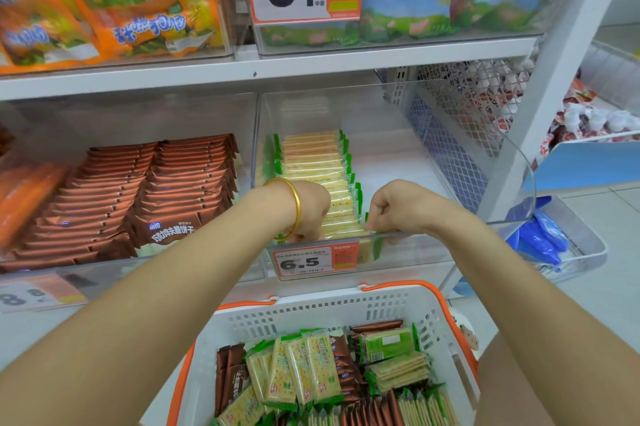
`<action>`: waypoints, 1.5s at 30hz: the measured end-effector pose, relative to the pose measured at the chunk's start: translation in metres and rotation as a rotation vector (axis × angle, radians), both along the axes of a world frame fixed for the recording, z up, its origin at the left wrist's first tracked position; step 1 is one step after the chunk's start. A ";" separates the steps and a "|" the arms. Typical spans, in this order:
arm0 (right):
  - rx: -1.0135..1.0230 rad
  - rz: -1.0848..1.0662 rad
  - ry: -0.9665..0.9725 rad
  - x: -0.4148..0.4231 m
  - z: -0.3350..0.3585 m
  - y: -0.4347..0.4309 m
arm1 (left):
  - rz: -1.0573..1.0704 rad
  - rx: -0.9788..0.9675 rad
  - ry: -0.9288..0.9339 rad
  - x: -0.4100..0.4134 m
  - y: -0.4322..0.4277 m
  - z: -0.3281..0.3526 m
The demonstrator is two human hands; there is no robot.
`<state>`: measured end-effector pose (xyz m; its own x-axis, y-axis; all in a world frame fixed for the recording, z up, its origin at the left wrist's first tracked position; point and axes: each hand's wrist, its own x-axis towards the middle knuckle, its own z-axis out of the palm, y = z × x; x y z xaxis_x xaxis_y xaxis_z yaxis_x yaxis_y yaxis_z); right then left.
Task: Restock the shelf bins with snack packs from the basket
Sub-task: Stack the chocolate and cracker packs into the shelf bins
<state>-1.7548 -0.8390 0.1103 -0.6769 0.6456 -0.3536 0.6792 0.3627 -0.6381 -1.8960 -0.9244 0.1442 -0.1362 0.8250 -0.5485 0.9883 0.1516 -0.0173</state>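
Pinched both ends of the front cracker pack [346, 229] in the clear bin [437, 236] with clenched fingers [373, 225] of left hand [304, 212] and right hand [398, 206]; had the basket [311, 308] at six o'clock.

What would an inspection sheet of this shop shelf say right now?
Surface: white shelf carrying clear bins.
Job's things: a row of crackers fills the left side of one bin; the basket below holds more packs.
Clutter: nothing seen.
Hands: left hand and right hand both grip the front crackers at the bin's front edge.
Cables: nothing seen.
Surroundings: brown packs in the next bin, orange bags above, price tag, floor.
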 end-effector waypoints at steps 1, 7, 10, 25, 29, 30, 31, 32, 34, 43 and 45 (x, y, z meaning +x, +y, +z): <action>0.005 -0.010 0.000 0.000 0.000 0.001 | -0.003 0.004 0.000 0.000 0.000 0.000; 0.045 -0.048 -0.116 -0.009 0.001 -0.003 | 0.009 0.007 0.030 -0.001 0.000 -0.004; 0.044 -0.032 -0.131 -0.014 0.003 -0.007 | 0.024 -0.003 0.074 -0.001 0.002 -0.005; -0.002 0.023 -0.199 -0.019 0.012 -0.012 | -0.015 0.978 0.307 -0.045 -0.052 -0.017; 0.045 -0.003 -0.167 -0.020 0.005 -0.013 | -0.005 0.971 0.211 -0.047 -0.052 -0.036; 0.041 -0.009 -0.151 -0.020 0.003 -0.013 | -0.006 0.975 0.202 -0.046 -0.050 -0.039; 0.038 -0.011 -0.141 -0.020 0.002 -0.013 | -0.003 0.989 0.196 -0.046 -0.049 -0.041; 0.040 -0.008 -0.136 -0.020 0.001 -0.014 | 0.001 1.006 0.189 -0.046 -0.049 -0.042; 0.054 0.010 -0.142 -0.020 0.001 -0.014 | -0.003 1.043 0.171 -0.047 -0.047 -0.047; 0.057 0.050 -0.136 -0.026 0.003 -0.017 | 0.056 0.997 0.118 -0.039 -0.052 -0.043; 0.014 0.047 -0.137 -0.025 0.006 -0.017 | 0.055 0.987 0.115 -0.037 -0.052 -0.042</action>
<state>-1.7796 -0.8556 0.1161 -0.6527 0.6197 -0.4358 0.7416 0.4049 -0.5349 -1.9328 -0.9768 0.1025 -0.1976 0.8953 0.3992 0.9796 0.1955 0.0465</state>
